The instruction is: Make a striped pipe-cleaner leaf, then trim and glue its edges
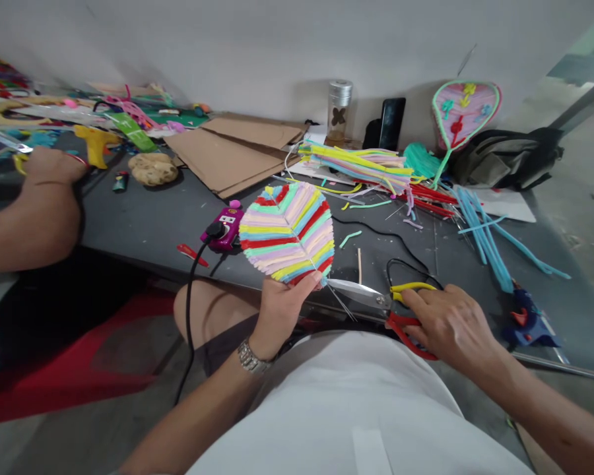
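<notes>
My left hand (283, 307) grips the lower end of a leaf shape made of striped pipe cleaners (288, 232), its thumb lying on the front. Red, yellow, blue, mint and lilac rows slant from a thin middle rib, and wire ends stick out below. Scissors (361, 290) with one yellow and one red handle are in my right hand (448, 323), fingers in the loops. Their blades point left and their tips lie at the leaf's lower edge. Whether the tips touch it, I cannot tell.
Pipe cleaner bundles (361, 165) and blue strands (482, 231) lie across the table (133, 227). A blue glue gun (529, 320) is at right, a purple power socket (225, 227) near the leaf. Cardboard (228, 152), a bottle (339, 112) and a phone (392, 124) stand behind. A co-worker's arm (44, 204) is at left.
</notes>
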